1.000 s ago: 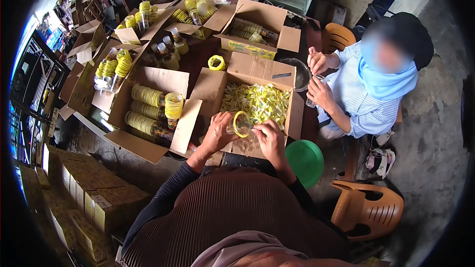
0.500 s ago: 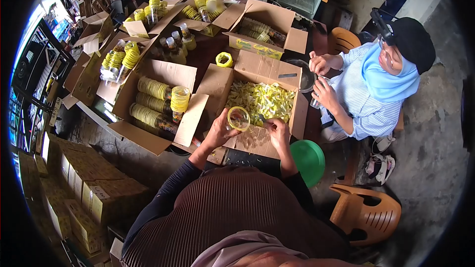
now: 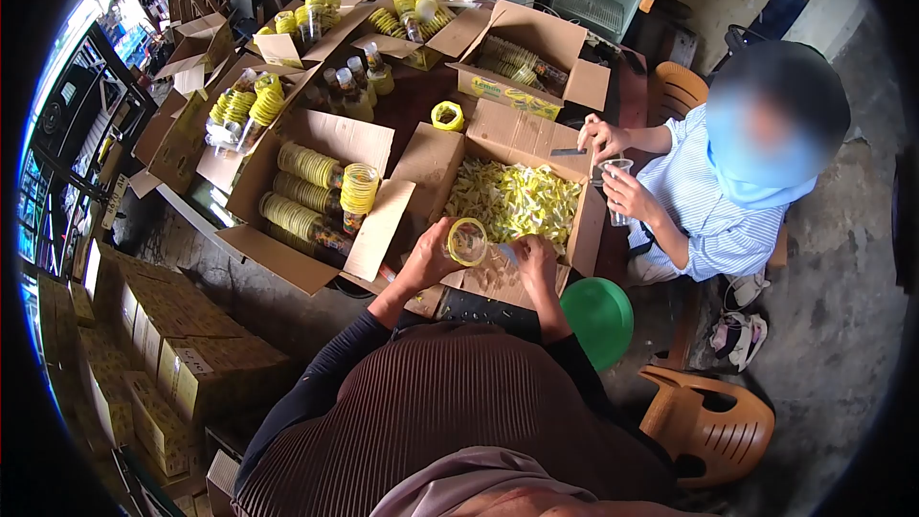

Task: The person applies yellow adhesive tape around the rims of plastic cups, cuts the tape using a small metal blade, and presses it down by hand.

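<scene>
The left hand (image 3: 429,258) grips a yellow-rimmed clear cup (image 3: 467,242); the right hand (image 3: 538,260) pinches a thin strip (image 3: 505,252), too blurred to identify. A slack left grip could drop the cup among yellow scraps (image 3: 517,201) in the carton (image 3: 515,126).

From the head, one wide view looks forward and down, close above the person's torso (image 3: 459,393).

brown ribbed top (image 3: 450,402) | dark navy sleeves (image 3: 311,378) | mauve headscarf (image 3: 479,483)
</scene>
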{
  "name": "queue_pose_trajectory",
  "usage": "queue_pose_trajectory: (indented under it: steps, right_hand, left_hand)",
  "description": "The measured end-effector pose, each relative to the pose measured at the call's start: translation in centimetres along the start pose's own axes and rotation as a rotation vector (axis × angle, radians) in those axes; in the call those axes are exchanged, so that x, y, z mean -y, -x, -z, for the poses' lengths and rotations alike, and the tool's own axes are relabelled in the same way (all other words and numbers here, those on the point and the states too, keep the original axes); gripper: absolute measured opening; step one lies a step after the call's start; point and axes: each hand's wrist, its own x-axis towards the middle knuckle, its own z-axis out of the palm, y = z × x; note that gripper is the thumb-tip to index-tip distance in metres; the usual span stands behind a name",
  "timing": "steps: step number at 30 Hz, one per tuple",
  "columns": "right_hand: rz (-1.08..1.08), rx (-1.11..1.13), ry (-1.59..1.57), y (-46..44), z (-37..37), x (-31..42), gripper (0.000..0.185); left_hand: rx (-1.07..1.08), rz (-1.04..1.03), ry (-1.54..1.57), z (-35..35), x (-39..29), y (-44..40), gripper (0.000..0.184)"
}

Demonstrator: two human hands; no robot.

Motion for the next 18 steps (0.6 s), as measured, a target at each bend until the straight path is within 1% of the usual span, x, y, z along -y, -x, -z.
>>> queue_pose_trajectory:
  steps: [1, 3, 4, 5, 7, 8, 10, 12, 14, 15, 16, 17, 18]
  right_hand:
    - [0.003, 0.002, -0.004, -0.5, 0.4, 1.1, 0.019]
    - [-0.132, 0.204, -0.293, -1.2, 1.6, 4.0, 0.02]
    - [-0.171, 0.333, -0.222, -1.8, 3.5, 6.8, 0.023]
    - [-0.17, 0.333, -0.223, -1.8, 3.3, 6.9, 0.023]
    - [0.039, 0.288, -0.012, -1.4, 2.9, 6.7, 0.027]
    - [0.002, 0.301, -0.021, -1.2, 2.6, 6.6, 0.026]
    - [-0.006, 0.31, -0.042, -1.0, 2.2, 6.4, 0.025]
    - [-0.017, 0.316, -0.06, -0.7, 2.0, 6.0, 0.023]
    - [0.018, 0.356, -0.176, -0.8, 2.0, 5.6, 0.023]
    - [0.017, 0.357, -0.174, -0.9, 2.1, 5.5, 0.023]
    - [-0.002, 0.382, -0.285, -1.0, 2.2, 5.3, 0.024]
    - [-0.02, 0.408, -0.397, -1.1, 2.3, 5.2, 0.026]
    - [-0.02, 0.413, -0.396, -0.9, 2.1, 4.9, 0.026]
  left_hand:
    - [0.015, 0.054, -0.041, -0.1, -0.4, 0.0, 0.072]
    - [0.065, 0.041, -0.249, -1.0, 1.7, 0.6, 0.073]
    - [0.102, 0.067, -0.28, -1.2, 1.7, 0.8, 0.077]
    - [0.083, 0.021, -0.358, -1.8, 2.5, 1.1, 0.078]
    - [0.111, 0.015, -0.421, -1.8, 0.5, 1.0, 0.078]
    - [0.112, 0.017, -0.421, -1.8, 0.6, 0.9, 0.078]
    - [0.204, 0.013, -0.454, -1.6, 0.8, 1.0, 0.075]
    - [0.174, 0.005, -0.487, -1.5, 0.6, 1.6, 0.073]
    - [0.143, -0.009, -0.518, -1.4, 0.7, 1.5, 0.071]
    - [0.18, 0.046, -0.327, -1.1, 0.8, 1.2, 0.068]
    - [0.214, 0.101, -0.135, -0.8, 0.9, 1.0, 0.064]
    - [0.211, 0.103, -0.132, -0.4, 1.0, 0.9, 0.064]
    - [0.242, 0.158, 0.059, 0.2, 0.5, 0.9, 0.061]
